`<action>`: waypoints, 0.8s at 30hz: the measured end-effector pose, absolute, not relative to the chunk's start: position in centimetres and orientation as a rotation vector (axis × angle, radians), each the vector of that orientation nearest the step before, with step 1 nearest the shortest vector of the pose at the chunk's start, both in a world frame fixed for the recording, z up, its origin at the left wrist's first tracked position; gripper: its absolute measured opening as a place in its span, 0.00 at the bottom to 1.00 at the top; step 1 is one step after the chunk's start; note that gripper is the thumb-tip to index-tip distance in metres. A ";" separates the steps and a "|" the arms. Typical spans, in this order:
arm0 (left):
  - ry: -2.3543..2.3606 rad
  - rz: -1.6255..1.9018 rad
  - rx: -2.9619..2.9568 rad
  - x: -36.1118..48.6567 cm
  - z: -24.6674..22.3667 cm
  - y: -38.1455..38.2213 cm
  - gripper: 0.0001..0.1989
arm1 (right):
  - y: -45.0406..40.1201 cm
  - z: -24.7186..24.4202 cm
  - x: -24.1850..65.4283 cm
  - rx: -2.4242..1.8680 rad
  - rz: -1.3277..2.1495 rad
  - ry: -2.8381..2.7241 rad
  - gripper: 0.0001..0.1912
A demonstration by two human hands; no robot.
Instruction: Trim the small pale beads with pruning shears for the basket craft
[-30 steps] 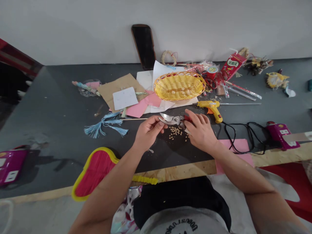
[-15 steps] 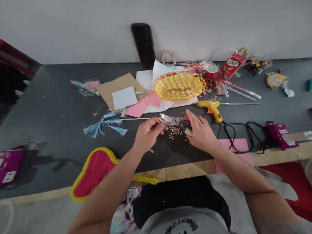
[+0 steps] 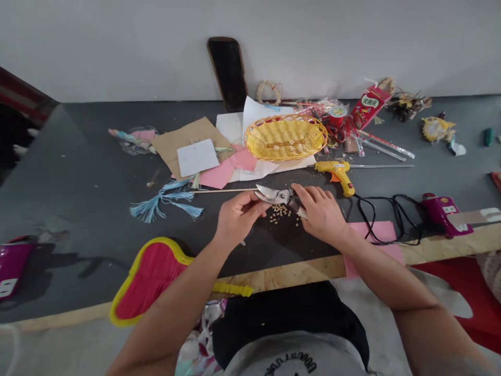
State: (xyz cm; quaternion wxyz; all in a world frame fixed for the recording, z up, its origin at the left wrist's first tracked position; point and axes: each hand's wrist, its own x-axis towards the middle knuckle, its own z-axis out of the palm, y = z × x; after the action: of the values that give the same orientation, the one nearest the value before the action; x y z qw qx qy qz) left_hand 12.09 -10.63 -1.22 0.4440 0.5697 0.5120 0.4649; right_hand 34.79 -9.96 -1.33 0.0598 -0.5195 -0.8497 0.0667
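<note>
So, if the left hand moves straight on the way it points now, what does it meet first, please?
The left hand would most likely meet the steel blades of the pruning shears first. Its fingertips already seem to be at them, though depth is hard to judge from this view.

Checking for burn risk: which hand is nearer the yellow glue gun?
Right. The right hand is just below the yellow glue gun, not touching it; the left hand is farther away to the gun's lower left, beyond the pruning shears.
</note>
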 end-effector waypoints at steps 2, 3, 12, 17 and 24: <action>1.303 1.163 1.401 12.2 -1.2 -10.6 0.11 | -9.9 -1.6 34.8 -1.568 0.162 -2.563 0.32; 1.308 1.166 1.395 12.2 -1.2 -10.6 0.11 | -9.8 -1.7 34.8 -1.562 0.145 -2.563 0.33; 1.260 1.067 1.410 11.7 -1.0 -10.5 0.11 | -9.7 -1.5 35.1 -1.526 0.166 -2.622 0.37; 1.253 1.019 1.369 11.6 -0.5 -10.6 0.11 | -9.6 -1.5 35.2 -1.491 0.267 -2.617 0.38; 1.265 1.055 1.355 11.9 -0.6 -10.8 0.10 | -9.7 -1.4 35.0 -1.529 0.275 -2.602 0.36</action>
State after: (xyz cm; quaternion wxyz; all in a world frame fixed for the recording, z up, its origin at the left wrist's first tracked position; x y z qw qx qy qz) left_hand 11.89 -10.78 -0.64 0.4833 0.5561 0.5191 0.4332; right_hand 35.04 -9.71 -1.39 0.0556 -0.5037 -0.8573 0.0907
